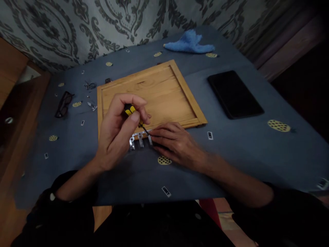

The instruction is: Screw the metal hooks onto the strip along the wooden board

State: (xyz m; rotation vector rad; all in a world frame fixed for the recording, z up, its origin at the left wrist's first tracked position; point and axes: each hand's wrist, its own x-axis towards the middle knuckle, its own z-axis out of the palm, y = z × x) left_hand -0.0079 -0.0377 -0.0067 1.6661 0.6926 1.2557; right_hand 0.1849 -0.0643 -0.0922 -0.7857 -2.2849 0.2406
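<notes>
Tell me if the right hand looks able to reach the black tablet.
Probably yes: nothing tall stands between the right hand and the black tablet, though that hand is busy at the metal hook rack.

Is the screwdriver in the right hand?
No, the left hand grips the screwdriver, while the right hand is beside its tip.
</notes>
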